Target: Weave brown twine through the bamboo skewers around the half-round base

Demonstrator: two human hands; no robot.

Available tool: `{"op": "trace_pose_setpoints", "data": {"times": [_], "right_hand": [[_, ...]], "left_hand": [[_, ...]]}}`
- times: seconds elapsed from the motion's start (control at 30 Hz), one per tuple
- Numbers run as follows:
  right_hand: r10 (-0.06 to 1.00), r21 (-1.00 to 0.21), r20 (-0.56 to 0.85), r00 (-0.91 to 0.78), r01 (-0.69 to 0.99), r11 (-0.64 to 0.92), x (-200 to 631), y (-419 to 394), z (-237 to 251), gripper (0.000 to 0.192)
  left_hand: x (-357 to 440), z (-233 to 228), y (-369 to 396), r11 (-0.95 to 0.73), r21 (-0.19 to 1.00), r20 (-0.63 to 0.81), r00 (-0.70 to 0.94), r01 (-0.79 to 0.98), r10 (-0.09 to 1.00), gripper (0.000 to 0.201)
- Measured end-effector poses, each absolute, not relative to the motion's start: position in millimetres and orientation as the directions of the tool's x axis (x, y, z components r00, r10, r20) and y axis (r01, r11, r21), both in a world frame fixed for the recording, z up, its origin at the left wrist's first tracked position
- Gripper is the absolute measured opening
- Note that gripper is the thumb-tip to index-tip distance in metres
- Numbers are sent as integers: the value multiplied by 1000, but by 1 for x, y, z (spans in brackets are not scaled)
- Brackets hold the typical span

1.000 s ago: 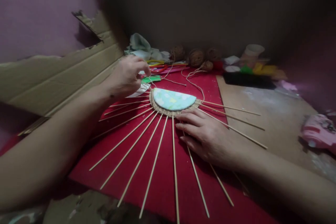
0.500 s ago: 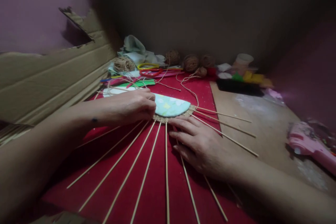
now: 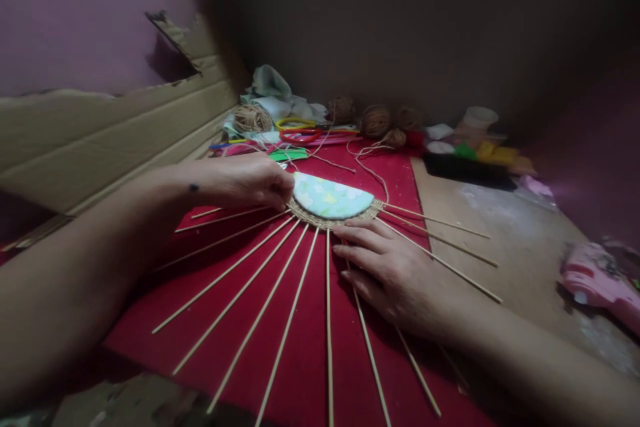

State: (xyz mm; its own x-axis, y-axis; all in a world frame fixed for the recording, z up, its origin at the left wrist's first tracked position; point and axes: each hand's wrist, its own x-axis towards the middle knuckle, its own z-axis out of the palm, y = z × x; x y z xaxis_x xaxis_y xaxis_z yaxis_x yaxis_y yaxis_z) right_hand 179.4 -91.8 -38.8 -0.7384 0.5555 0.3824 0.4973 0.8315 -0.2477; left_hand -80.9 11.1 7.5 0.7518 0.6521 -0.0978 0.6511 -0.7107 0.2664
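Observation:
A half-round piece covered in light blue floral fabric (image 3: 330,198) lies on a red cloth, its curved edge bordered by a band of woven twine (image 3: 317,221). Thin wooden sticks (image 3: 329,320) fan out from that band toward me and to both sides. At the left end of the half-round, my left hand (image 3: 250,180) is closed with its fingertips pinched together; what they hold is hidden. My right hand (image 3: 393,267) lies flat over several sticks, its fingers stretched out and the tips touching the woven band at the lower right.
Twine balls (image 3: 376,121), scissors with red and yellow handles (image 3: 300,135) and crumpled cloth (image 3: 273,83) line the back of the red cloth (image 3: 300,360). A cardboard panel (image 3: 125,127) stands at left. A pink glue gun (image 3: 595,273) and black tray (image 3: 467,170) are at right.
My left hand has moved from the middle of the curved edge to the half-round's left end. The whole view has shifted slightly; my right hand stays on the sticks.

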Motion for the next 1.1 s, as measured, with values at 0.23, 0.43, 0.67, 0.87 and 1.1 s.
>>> {"op": "trace_pose_setpoints", "data": {"times": [0.23,0.43,0.67,0.87,1.1], "right_hand": [[591,-269,343,-730,527,806,181,-94,-35,24],[630,-249,296,-718,578,777,179,-99,-30,23],[706,-290,311,-637,643,709,180,-98,-31,37],[792,-245,358,-495,769,591,176,-89,-33,35],[739,-183,375,-560,737,651,178,-71,-17,38]], "left_hand": [[-82,11,13,-635,353,-220,721,687,657,15],[-79,14,12,-659,293,-224,720,693,657,20],[-80,14,13,-653,290,-218,712,700,667,18],[-78,13,12,-662,312,-182,727,681,662,20],[-78,20,8,-656,324,-118,717,682,687,19]]}}
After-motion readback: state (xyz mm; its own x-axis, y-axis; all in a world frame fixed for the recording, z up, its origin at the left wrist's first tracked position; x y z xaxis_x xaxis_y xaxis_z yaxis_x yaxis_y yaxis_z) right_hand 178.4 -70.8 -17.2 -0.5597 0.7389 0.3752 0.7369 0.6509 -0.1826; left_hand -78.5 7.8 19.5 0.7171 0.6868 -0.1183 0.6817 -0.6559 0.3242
